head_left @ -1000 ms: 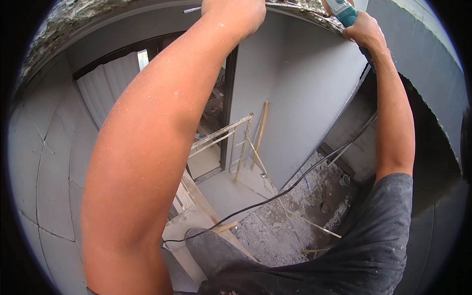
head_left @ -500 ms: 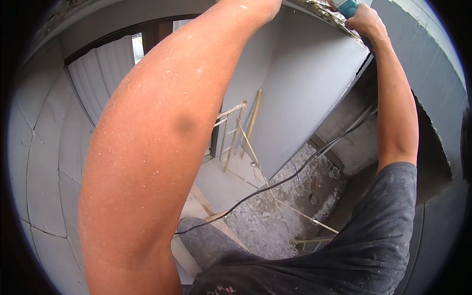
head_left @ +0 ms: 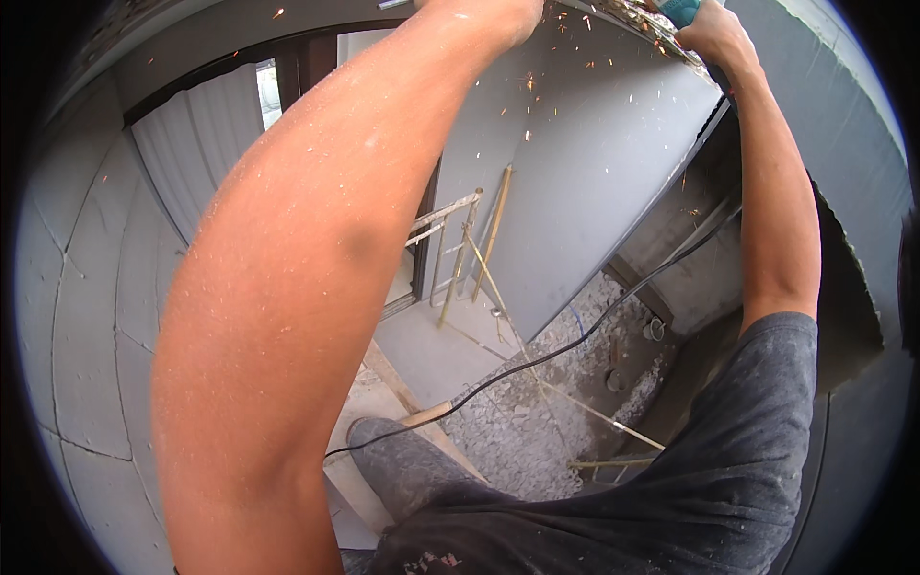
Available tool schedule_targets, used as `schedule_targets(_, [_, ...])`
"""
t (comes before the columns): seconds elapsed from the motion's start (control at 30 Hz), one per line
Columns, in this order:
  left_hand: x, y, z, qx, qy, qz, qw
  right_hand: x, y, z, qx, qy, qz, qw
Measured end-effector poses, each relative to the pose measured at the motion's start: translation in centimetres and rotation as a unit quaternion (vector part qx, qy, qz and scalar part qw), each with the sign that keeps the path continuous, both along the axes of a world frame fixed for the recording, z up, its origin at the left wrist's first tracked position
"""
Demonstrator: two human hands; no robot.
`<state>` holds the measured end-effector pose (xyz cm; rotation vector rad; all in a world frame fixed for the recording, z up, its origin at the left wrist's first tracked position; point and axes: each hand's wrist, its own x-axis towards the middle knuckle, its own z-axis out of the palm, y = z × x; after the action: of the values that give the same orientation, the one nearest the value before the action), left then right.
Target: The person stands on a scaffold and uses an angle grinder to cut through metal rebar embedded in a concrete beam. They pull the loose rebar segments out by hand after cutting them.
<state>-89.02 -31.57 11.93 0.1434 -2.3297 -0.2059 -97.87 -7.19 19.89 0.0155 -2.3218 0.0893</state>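
Raised at the upper right, my right hand (head_left: 717,36) is closed round the teal body of an angle grinder (head_left: 680,11), whose disc end is cut off by the top of the picture. Bright sparks (head_left: 532,84) fly down and to the left from the rough, broken edge (head_left: 661,31) of the wall beside it. My left arm reaches up across the view, dusted with pale specks. Only the wrist side of my left hand (head_left: 498,21) shows at the top edge; its fingers are out of sight. A small grey bar (head_left: 393,4) pokes out beside it.
A black cable (head_left: 537,361) sags from the right arm across to my knee. Below stand a metal scaffold frame (head_left: 450,222) and planks (head_left: 393,383). Rubble (head_left: 508,431) covers the floor far down, with a bucket (head_left: 655,329). Grey walls (head_left: 594,172) and a curtained window (head_left: 196,134) surround me.
Sparks now spray where there were none. My right hand and the grinder have shifted slightly. The cable hangs a little differently near my knee.
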Motion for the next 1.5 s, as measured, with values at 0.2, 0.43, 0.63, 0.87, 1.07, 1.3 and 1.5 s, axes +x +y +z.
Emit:
schedule_targets(0.2, [0.1, 0.1, -0.6, 0.005, 0.003, 0.000, 1.000, -0.8, 0.4, -0.4, 0.019, 0.026, 0.026, 0.999])
schedule_targets(0.43, [-0.2, -0.2, -1.2, 0.021, 0.010, -0.014, 1.000, 0.2, -0.7, -0.3, -0.009, -0.004, 0.015, 1.000])
schedule_targets(0.63, [-0.2, 0.0, -2.0, 0.035, 0.014, -0.022, 0.999, -0.5, -0.3, -0.4, 0.003, 0.017, 0.019, 1.000])
schedule_targets(0.87, [-0.7, 0.1, -3.5, 0.052, 0.026, -0.035, 0.998, -1.7, 0.2, -0.2, 0.030, 0.029, 0.018, 0.999])
schedule_targets(1.07, [-1.6, 0.1, -4.7, 0.063, 0.033, -0.042, 0.997, -0.4, -0.5, -0.3, 0.007, 0.005, 0.010, 1.000])
schedule_targets(1.3, [-2.4, 0.8, -6.8, 0.106, 0.047, -0.042, 0.992, -0.9, 0.0, -0.6, 0.016, 0.030, 0.028, 0.999])
schedule_targets(1.5, [-3.0, 1.3, -8.4, 0.137, 0.004, -0.059, 0.989, -0.7, -0.2, -0.6, 0.030, 0.037, 0.019, 0.999])
